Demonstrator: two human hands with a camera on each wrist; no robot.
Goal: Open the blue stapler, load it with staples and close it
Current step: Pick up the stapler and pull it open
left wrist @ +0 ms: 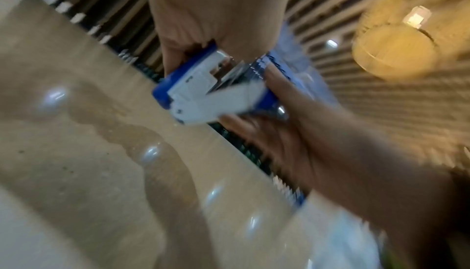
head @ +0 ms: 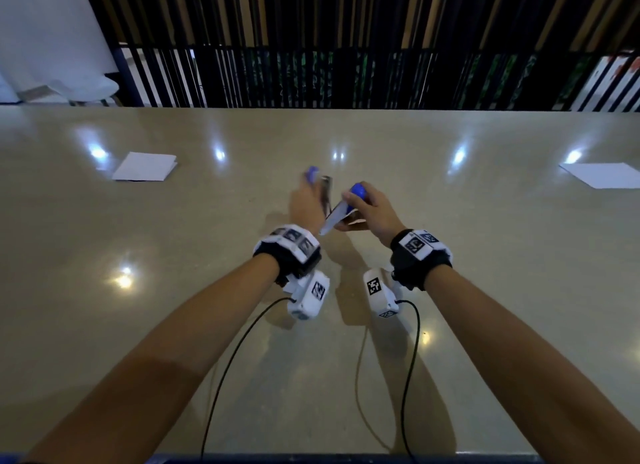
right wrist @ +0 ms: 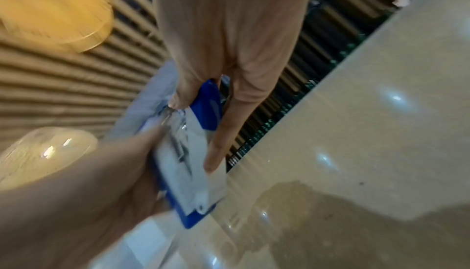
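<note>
Both hands are gripping the blue stapler (head: 341, 205) above the counter (head: 485, 255): left hand (head: 306, 204) holding one half, right hand (head: 372, 207) the other. Label writing is appearing too blurred to read.

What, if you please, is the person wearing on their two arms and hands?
The forearms are bare, with no sleeves or gloves. Each wrist carries a black strap with white panels printed with black square markers: left wrist band, right wrist band. A small white camera block with a similar marker hangs under each, trailing a thin black cable.
</note>
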